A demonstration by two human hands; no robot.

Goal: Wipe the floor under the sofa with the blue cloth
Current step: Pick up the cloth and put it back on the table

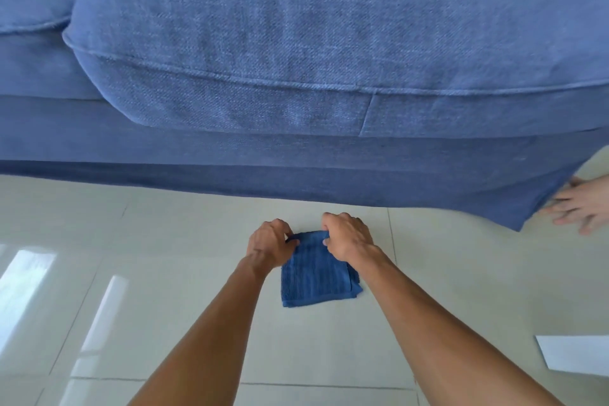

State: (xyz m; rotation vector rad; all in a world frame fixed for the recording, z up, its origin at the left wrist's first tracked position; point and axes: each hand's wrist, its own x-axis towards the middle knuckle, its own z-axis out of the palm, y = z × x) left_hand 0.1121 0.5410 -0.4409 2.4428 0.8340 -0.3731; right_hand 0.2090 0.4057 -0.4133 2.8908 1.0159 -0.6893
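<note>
A folded blue cloth [314,277] lies flat on the pale tiled floor [164,273], a short way in front of the blue sofa [296,59]. My left hand [270,242] pinches the cloth's far left corner. My right hand [349,236] grips its far edge beside the left one. The sofa's skirt [296,180] hangs down to the floor, so the space beneath is hidden.
Another person's hand [580,208] rests on the floor at the sofa's right corner. A white sheet of paper [576,354] lies on the tiles at the right edge. Window light reflects on the floor at the left.
</note>
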